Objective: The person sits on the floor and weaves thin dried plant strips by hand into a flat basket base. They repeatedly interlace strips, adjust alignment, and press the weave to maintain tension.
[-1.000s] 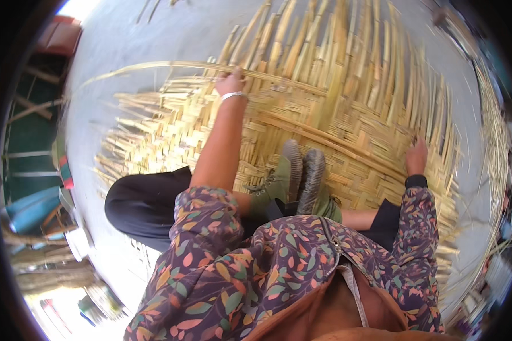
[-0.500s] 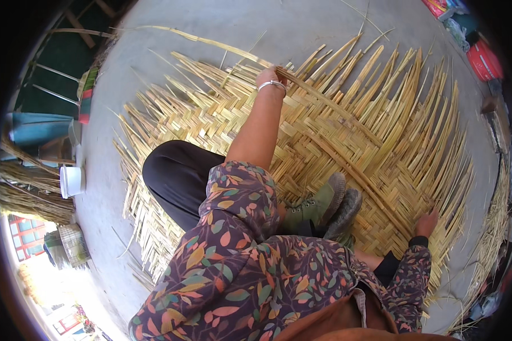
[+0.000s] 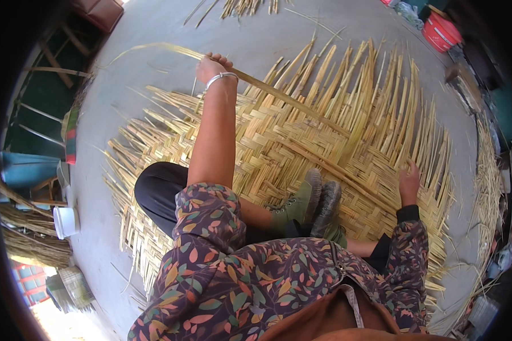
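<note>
A woven mat (image 3: 256,170) of flat, straw-coloured reed strips lies under and in front of me, with loose strip ends fanning out along its far and right edges. My left hand (image 3: 213,67) is closed around a long reed strip (image 3: 290,101) above the mat's far left edge. One end of that strip curves away to the left over the floor; the other runs right across the weave. My right hand (image 3: 408,183) is over the loose ends at the right, its fingers loosely bent and apart, with nothing visible held.
My green shoes (image 3: 298,206) rest on the mat. Cut reed pieces (image 3: 247,7) lie on the grey floor (image 3: 170,23) beyond it. A white bucket (image 3: 66,221) stands at left, a red container (image 3: 441,33) at far right. Loose straw (image 3: 486,187) lines the right side.
My left hand has moved left and slightly farther away, keeping hold of the reed strip. My right hand has moved forward from the mat's near right part. The view has shifted.
</note>
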Action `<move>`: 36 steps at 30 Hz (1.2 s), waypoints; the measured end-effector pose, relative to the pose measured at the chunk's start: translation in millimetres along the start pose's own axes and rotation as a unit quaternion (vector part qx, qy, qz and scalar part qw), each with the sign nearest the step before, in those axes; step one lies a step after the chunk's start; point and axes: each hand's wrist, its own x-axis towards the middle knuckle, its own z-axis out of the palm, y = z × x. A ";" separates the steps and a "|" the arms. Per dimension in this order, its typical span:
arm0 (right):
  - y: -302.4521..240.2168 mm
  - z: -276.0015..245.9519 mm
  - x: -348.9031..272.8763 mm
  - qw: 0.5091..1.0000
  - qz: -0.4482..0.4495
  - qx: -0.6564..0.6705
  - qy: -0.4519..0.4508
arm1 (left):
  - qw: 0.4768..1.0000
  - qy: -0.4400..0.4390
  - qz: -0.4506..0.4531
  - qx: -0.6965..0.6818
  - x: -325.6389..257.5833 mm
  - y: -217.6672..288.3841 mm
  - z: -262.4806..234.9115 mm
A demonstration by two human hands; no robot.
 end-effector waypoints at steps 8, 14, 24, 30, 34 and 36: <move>-276.4 -103.6 71.7 0.858 -0.115 0.472 -0.169 | 0.918 -0.352 0.111 0.144 -184.1 22.2 49.5; -352.3 -166.7 97.6 0.651 -0.174 0.715 -0.186 | 0.793 -0.448 0.267 0.314 -255.3 -6.5 45.7; -368.2 -131.4 20.3 0.836 -0.257 0.479 0.069 | 0.842 -0.395 0.239 0.280 -245.0 -13.1 48.2; -342.5 -136.3 50.8 0.553 -0.083 0.827 -0.053 | 0.866 -0.466 0.028 0.179 -243.2 5.7 32.5; -281.9 -123.6 80.0 0.385 -0.056 0.892 -0.230 | 0.808 -0.566 0.047 0.156 -245.4 -1.2 20.5; -273.3 -127.6 81.6 0.426 -0.047 0.876 -0.223 | 0.781 -0.550 0.189 0.228 -250.6 5.2 18.3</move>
